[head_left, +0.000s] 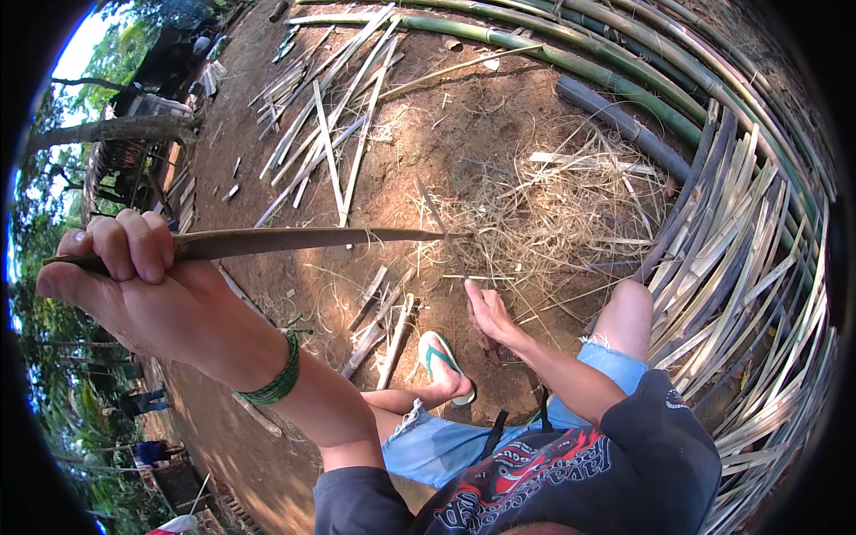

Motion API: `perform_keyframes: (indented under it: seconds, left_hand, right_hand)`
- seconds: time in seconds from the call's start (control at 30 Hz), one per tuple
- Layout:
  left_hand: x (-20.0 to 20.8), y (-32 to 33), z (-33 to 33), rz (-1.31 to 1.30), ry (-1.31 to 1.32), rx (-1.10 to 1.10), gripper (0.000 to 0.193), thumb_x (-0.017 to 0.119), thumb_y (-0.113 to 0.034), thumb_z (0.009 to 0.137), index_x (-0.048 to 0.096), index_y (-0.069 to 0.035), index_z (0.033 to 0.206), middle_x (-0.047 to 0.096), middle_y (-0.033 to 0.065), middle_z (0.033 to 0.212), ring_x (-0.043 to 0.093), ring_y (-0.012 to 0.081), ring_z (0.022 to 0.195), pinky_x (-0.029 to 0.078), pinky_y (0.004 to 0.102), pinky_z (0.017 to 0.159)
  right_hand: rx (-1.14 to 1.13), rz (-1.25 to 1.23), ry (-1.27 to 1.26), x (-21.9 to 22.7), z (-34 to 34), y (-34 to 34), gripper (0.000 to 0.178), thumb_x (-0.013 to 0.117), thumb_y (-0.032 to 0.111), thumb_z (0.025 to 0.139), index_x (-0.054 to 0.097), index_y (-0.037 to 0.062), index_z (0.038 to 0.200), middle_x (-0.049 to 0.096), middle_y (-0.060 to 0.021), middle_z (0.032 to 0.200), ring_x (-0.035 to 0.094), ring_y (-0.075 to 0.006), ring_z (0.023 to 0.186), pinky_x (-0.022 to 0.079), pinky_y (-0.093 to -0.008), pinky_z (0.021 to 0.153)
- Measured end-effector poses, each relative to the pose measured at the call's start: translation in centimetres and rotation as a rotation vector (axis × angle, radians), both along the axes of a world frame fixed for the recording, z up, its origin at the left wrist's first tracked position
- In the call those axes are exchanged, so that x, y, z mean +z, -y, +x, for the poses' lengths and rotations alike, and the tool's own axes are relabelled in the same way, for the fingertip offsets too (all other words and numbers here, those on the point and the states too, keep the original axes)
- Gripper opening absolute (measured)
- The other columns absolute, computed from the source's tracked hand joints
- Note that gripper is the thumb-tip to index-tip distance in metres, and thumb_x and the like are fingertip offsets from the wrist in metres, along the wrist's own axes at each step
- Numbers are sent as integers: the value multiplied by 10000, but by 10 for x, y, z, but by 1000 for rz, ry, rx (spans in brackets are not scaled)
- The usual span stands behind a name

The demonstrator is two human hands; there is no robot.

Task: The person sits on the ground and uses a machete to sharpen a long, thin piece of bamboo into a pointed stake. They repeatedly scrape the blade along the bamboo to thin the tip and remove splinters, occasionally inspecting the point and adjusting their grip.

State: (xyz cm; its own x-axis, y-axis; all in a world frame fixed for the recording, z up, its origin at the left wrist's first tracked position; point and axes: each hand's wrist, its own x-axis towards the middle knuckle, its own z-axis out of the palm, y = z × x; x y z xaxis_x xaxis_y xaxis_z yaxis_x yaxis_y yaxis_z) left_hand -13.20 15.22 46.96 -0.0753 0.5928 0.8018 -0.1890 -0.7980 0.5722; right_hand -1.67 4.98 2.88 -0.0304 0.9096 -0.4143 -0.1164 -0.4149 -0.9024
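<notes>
My left hand (143, 285), raised at the left with a green woven band on its wrist, grips the end of a long brown bamboo strip (303, 241). The strip runs out to the right and narrows toward the middle of the view. Lower down, in front of my knees, my right hand (490, 314) is closed round what looks like a knife, its thumb stretched along the top. A thin blade (432, 205) points up and left from that hand and crosses the strip's far end. Most of the right fingers and the grip are hidden or in shade.
Pale curled shavings (544, 205) lie heaped on the dirt ahead. Split bamboo strips (325, 134) are scattered beyond, and many more (758, 294) are piled at my right. Long green poles (535, 49) line the far side. Short offcuts (383, 334) lie near my sandalled foot (441, 370).
</notes>
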Motion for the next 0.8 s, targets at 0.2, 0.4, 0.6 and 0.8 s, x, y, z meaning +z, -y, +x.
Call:
perform_keyframes:
  seconds: [0.2,0.4,0.6,0.8]
  left_hand:
    - [-3,8,9,36,-70,72,315,370,-322,1068,436,-77,880,320,1,666,300,95,535,287,232,488]
    - [-1,-5,25,32,-2,450,247,394,-196,1060,394,-76,844,283,2,683,268,101,548,281,235,500]
    - [0,-20,9,67,44,479,284,434,-256,1057,389,-84,836,280,-4,664,257,103,526,287,241,497]
    - [3,-23,-2,22,-10,484,351,322,-383,1076,378,-95,884,300,2,666,278,107,538,286,237,489]
  right_hand:
    - [8,-213,-308,0,-4,21,652,387,638,978,463,85,641,435,-5,497,431,-114,409,360,-286,393]
    - [9,271,-100,6,-22,7,676,369,622,992,472,70,615,415,9,476,409,-104,407,322,-282,396]
    - [8,-119,-218,-66,-5,-21,702,355,629,988,486,70,583,430,-12,471,425,-145,423,343,-361,435]
    - [-37,70,95,-85,-11,-12,751,423,608,969,520,-46,614,491,-124,497,517,-279,511,401,-467,559]
